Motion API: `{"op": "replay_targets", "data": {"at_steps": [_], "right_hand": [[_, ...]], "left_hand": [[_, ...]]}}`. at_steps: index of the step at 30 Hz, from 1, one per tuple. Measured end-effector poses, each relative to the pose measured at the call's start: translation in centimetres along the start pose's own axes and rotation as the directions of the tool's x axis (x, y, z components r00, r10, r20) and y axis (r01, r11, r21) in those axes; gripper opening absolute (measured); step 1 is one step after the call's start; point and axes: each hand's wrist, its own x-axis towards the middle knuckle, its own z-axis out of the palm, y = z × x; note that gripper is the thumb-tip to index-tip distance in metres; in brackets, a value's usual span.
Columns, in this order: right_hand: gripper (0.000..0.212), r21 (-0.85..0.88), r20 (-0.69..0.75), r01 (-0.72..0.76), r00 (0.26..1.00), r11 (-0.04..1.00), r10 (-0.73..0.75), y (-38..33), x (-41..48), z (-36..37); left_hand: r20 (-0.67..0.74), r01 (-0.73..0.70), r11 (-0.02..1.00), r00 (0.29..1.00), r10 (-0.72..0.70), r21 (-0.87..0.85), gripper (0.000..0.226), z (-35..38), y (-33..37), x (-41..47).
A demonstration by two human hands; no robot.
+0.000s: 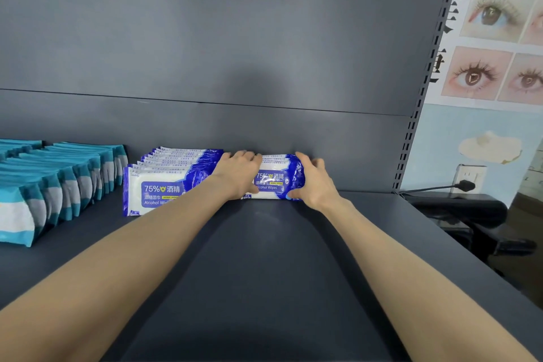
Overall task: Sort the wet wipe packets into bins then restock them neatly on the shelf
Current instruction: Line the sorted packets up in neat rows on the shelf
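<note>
Restocking looks well under way, and the sorting step seems finished, though no bins are in view to confirm it. On the shelf [264, 258], teal packets [58, 185] stand in tidy upright rows at the far left. Just beside them is a blue row [164, 182] of alcohol wipe packets, standing on edge front to back. To the right of that row, a small blue stack [274, 182] sits near the back panel, held between both hands. The left hand [239, 175] curls over its left end, with the thumb at the front face. The right hand [316, 182] wraps round its right end. What seems left is to stand this stack square, in line with the blue row. The shelf's right side holds no packets, so more may follow, but how many remain cannot be told.
</note>
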Motion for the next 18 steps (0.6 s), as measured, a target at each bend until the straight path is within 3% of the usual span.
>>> {"op": "replay_targets", "data": {"at_steps": [10, 15, 18], "right_hand": [[0.084, -0.101, 0.009, -0.033, 0.999, 0.994, 0.034, -0.1, 0.3, 0.6], [0.088, -0.154, 0.036, -0.018, 0.999, 0.988, 0.024, -0.5, 0.1, -0.3], [0.085, -0.178, 0.011, -0.004, 1.0, 0.984, 0.006, -1.3, -0.3, -1.7]], "left_hand": [[-0.003, 0.021, 0.994, 1.0, -0.021, 0.103, 0.058, 0.2, 0.4, 0.3], [0.071, 0.02, 1.0, 0.997, -0.021, 0.002, 0.064, -0.7, 0.3, 0.2], [0.042, 0.033, 0.997, 0.999, -0.03, -0.072, 0.07, -2.1, 0.1, -0.3]]}}
